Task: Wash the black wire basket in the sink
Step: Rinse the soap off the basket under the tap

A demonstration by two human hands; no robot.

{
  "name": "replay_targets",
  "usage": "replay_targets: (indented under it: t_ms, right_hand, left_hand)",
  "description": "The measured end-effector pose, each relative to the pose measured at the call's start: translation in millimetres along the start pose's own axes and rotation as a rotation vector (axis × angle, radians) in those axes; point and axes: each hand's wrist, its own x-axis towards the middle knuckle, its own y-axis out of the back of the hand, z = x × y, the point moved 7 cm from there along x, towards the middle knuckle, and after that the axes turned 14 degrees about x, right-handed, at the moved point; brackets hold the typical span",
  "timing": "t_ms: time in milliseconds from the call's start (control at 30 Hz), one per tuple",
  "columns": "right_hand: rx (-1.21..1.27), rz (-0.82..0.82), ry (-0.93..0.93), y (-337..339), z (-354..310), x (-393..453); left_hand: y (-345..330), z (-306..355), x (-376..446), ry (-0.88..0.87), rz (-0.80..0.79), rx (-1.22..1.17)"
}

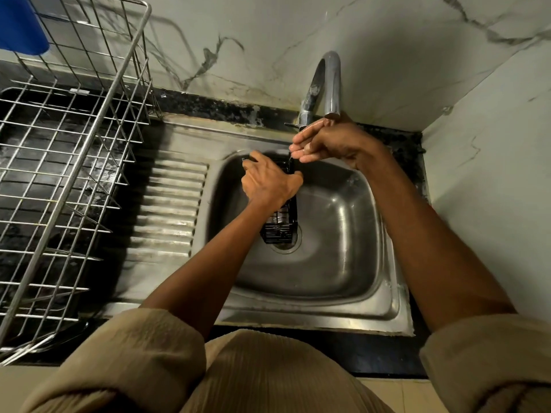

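Left hand (268, 181) grips the black wire basket (280, 226) over the sink (343, 234); right hand (325, 141), fingers straight, under the tap (326, 81).

The wire basket (280, 225) is black, its thin wires forming a close grid of bars. The sink (343, 234) is dull grey steel with pale streaks of reflected light, and its drainboard (170, 204) carries a pattern of parallel ridges, light and dark in turn. The faucet (328, 81) is shiny silver. The counter (208, 105) is black with grey speckles. The wall (298, 31) is off-white marble with dark grey veins. The dish rack (74, 150) is a silver wire grid of squares. A blue object (21, 22) sits at the top left corner. The sleeves (134, 353) are tan.
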Motion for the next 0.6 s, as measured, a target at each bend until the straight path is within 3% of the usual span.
replay_targets:
  t_ms: [400,600]
  right_hand:
    - [-0.1,0.019,-0.019,5.2,2.4,-0.4]
    - [-0.199,-0.033,-0.049,-0.2,3.9,0.6]
  left_hand:
    - [2.2,10.9,-11.2,-0.191,0.043,0.024]
    - [1.0,13.8,-16.0,-0.396,0.017,0.015]
